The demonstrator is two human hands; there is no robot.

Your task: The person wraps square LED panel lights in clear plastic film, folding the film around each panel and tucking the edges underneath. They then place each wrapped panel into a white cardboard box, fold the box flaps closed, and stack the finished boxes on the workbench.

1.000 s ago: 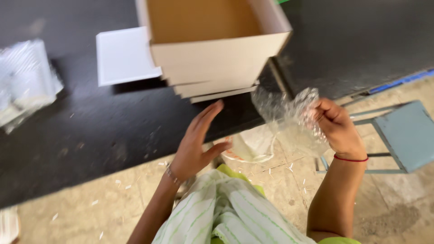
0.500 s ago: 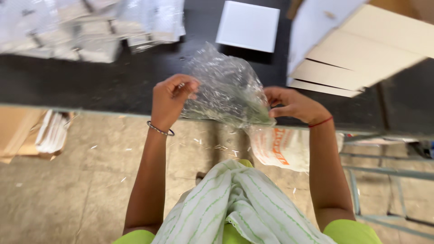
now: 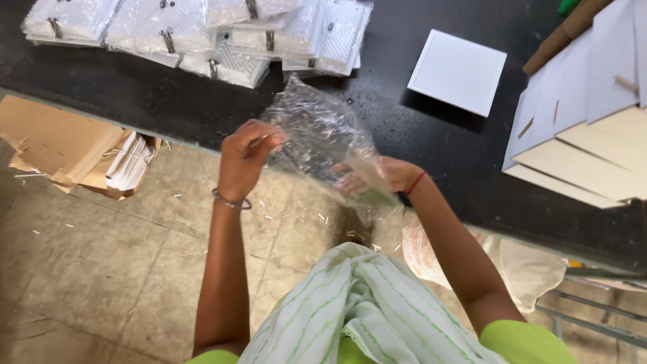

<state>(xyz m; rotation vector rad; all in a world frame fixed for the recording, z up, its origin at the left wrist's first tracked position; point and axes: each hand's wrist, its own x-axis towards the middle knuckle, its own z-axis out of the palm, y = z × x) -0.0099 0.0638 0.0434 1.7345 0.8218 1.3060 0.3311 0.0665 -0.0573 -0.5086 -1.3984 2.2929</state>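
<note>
Seen from the head camera, the view has swung left since half a second ago, so the white square panel (image 3: 457, 71) now lies further right and more of the black table (image 3: 202, 108) shows. The left hand (image 3: 244, 156) pinches one edge of the clear plastic bag (image 3: 317, 138), fingers closed on the film; the right hand (image 3: 377, 176) has slid under the bag and shows through it, gripping its lower end. The bag hangs over the table's near edge, crinkled and glossy, where earlier it was stretched flatter between the hands. Beyond it on the table, along the far side, sits a row of bagged white panels (image 3: 202, 34) with ribbed faces and small metal clips. Right of the bag, stacked flat cardboard sheets (image 3: 586, 141) overhang the table's right end. Between the row and the square panel the dark tabletop is bare. Below the table's edge, left of the bag, folded brown cartons (image 3: 67, 145) rest on the stone floor (image 3: 87, 269).
</note>
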